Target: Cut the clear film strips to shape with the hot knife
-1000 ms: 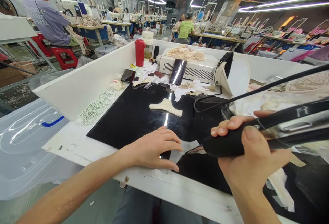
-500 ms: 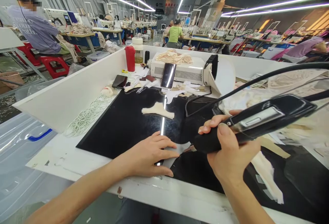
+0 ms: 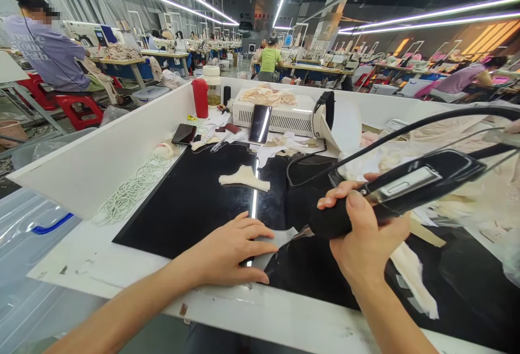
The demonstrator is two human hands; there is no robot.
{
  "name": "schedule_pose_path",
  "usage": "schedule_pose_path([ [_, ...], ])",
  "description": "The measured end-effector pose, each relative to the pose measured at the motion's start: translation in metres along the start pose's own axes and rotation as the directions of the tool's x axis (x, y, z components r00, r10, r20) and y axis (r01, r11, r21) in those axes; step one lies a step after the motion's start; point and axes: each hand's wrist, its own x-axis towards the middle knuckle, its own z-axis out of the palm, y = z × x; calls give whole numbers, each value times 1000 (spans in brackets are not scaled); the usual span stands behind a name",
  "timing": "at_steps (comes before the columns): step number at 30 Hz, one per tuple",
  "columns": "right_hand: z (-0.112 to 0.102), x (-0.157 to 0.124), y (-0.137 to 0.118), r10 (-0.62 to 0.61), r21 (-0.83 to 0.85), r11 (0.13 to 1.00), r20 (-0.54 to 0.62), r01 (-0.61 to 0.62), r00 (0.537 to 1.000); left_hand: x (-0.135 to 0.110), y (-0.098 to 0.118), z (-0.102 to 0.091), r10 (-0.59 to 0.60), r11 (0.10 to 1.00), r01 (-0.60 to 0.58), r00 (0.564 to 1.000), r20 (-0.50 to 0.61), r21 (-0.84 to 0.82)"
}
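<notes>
My left hand (image 3: 238, 251) lies flat, fingers spread, pressing a thin pale grey piece (image 3: 284, 236) against the black mat (image 3: 195, 202). Part of that piece is hidden under the fingers. In my right hand (image 3: 365, 240) is a black corded handheld cutter (image 3: 422, 183) with a narrow metal tip (image 3: 304, 232). The tip points left and touches or nearly touches the piece's right edge. Further back on the mat rests a cream fabric piece (image 3: 245, 178). Another cream fabric strip (image 3: 414, 281) is to the right of my right wrist.
A black cable (image 3: 390, 136) arcs over the table's right side, near heaped fabric and plastic. At the back stand a phone (image 3: 260, 124), a vented white box (image 3: 284, 115) and a red cup (image 3: 200, 98). Pale green cord (image 3: 134, 188) lies left. Several people sit beyond the white side walls (image 3: 101, 164).
The view has shifted slightly, moving the table a little left in the picture. The cutter's tip has moved slightly right relative to my left hand, showing more of the pale piece. Both hands keep their posture.
</notes>
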Motion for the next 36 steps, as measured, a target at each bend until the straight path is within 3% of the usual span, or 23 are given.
schedule_pose_path([
  [12,0,-4,3,-7,-39,999,44,9,999,0,1,-2,1,1000,-1,1000,6,-6],
  [18,-5,4,2,-37,-17,999,-34,37,999,-1,1,-2,-16,1000,16,999,29,9],
  [28,-8,4,8,-50,-45,998,-16,50,999,-2,0,-2,-11,1000,11,1000,26,-2],
  [32,-9,6,8,-52,-54,997,2,52,999,-1,-2,-1,-110,994,112,990,-92,12],
  [36,-11,7,4,-89,-134,986,51,95,995,-1,-8,5,-255,961,274,936,-242,47],
])
